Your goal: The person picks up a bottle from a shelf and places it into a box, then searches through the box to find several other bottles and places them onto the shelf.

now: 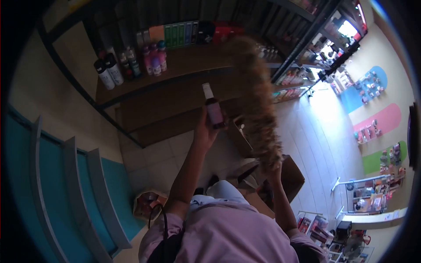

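Observation:
My left hand [205,131] is closed round a small dark bottle [215,113] with a pale label and a white cap, held upright in front of the shelf. Lower on the right, my right hand [273,170] grips a long brown feather duster [258,101] near its bottom end. The duster points up toward the shelf and is smeared by motion. Its tip passes in front of the upper shelf board [188,63], on which pink and purple bottles [155,59] stand to the left of the duster.
Black-and-white cans [108,73] stand at the shelf's left end, and green boxes [175,35] line its back. Below me is an open cardboard box [291,177] on the tiled floor. Teal shelving [57,184] flanks the left. Pegboards [370,87] hang along the right wall.

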`<action>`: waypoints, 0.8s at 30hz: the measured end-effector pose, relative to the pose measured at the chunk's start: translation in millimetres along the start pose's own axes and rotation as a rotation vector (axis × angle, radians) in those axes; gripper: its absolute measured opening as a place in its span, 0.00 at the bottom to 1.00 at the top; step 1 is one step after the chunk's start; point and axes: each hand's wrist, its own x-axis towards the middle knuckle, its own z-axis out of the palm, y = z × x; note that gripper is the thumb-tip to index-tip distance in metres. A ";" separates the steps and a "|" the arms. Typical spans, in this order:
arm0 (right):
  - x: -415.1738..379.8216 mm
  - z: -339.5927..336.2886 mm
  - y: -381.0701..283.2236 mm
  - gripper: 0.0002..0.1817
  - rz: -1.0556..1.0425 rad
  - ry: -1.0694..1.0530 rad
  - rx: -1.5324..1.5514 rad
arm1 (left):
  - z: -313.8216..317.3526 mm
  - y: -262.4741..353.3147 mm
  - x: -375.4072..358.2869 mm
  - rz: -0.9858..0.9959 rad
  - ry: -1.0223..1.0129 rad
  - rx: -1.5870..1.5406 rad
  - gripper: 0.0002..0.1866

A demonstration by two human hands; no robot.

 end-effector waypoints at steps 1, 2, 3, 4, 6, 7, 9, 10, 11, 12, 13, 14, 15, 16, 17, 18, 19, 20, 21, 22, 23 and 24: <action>11.7 4.1 19.2 0.18 -0.186 0.143 -0.273 | 9.1 5.8 6.2 0.005 -0.086 -0.018 0.25; 20.6 9.2 38.6 0.18 -0.365 0.288 -0.543 | 15.6 10.3 10.7 0.005 -0.166 -0.035 0.25; 19.5 14.1 61.1 0.17 -0.225 0.267 -0.369 | 18.9 12.9 16.9 0.007 -0.131 0.015 0.25; 15.8 15.5 74.6 0.16 -0.083 0.247 -0.197 | 22.1 14.6 26.1 0.006 -0.102 0.066 0.25; 14.5 22.1 86.1 0.16 0.132 0.215 0.064 | 26.4 16.5 45.6 -0.012 -0.088 0.099 0.26; 20.5 12.8 55.5 0.15 0.204 0.207 0.154 | 29.6 15.5 56.6 -0.029 -0.104 0.080 0.26; 28.6 18.2 68.9 0.14 -0.254 0.262 -0.522 | 40.7 11.9 84.1 -0.048 -0.127 0.040 0.25; 29.0 25.6 81.1 0.14 -0.140 0.175 -0.348 | 47.1 8.1 96.3 -0.060 -0.127 0.022 0.25; 28.0 30.4 90.2 0.15 -0.026 0.087 -0.174 | 50.1 3.4 107.0 -0.074 -0.125 0.000 0.24; 32.8 30.7 91.7 0.15 0.087 -0.001 -0.001 | 45.5 -0.5 121.3 -0.094 -0.149 -0.052 0.24; 46.0 31.4 94.9 0.16 -0.297 0.027 -0.334 | 36.2 -4.5 135.9 -0.113 -0.170 -0.109 0.23; 54.4 30.8 96.1 0.16 -0.197 -0.006 -0.221 | 30.0 -8.6 145.8 -0.128 -0.187 -0.171 0.23; 63.0 30.7 98.2 0.17 -0.103 -0.038 -0.109 | 29.6 -11.0 152.4 -0.129 -0.165 -0.188 0.22; 77.0 29.8 93.8 0.17 -0.013 -0.066 0.001 | 32.0 -10.5 158.4 -0.126 -0.148 -0.204 0.22; 90.1 21.8 84.3 0.17 0.095 -0.041 0.086 | 35.5 -8.1 164.7 -0.121 -0.134 -0.221 0.21; 100.1 20.6 89.1 0.17 -0.006 0.020 -0.057 | 41.6 -4.5 168.3 -0.108 -0.105 -0.160 0.22; 105.6 17.4 97.4 0.17 -0.106 0.073 -0.204 | 48.6 -0.6 168.9 -0.097 -0.071 -0.104 0.22; 108.6 13.5 107.1 0.17 -0.208 0.123 -0.354 | 50.6 1.6 168.9 -0.087 -0.039 -0.052 0.22; 112.5 14.2 121.6 0.16 -0.212 0.171 -0.467 | 47.7 3.8 169.4 -0.091 -0.164 -0.081 0.23; 117.0 16.0 127.5 0.16 -0.108 0.214 -0.283 | 44.9 8.6 170.2 -0.086 -0.294 -0.104 0.23; 124.0 18.0 128.2 0.16 -0.007 0.257 -0.092 | 43.0 14.0 170.0 -0.078 -0.423 -0.121 0.23; 131.8 20.1 126.4 0.16 0.094 0.297 0.104 | 46.4 20.6 166.6 -0.093 -0.463 -0.104 0.24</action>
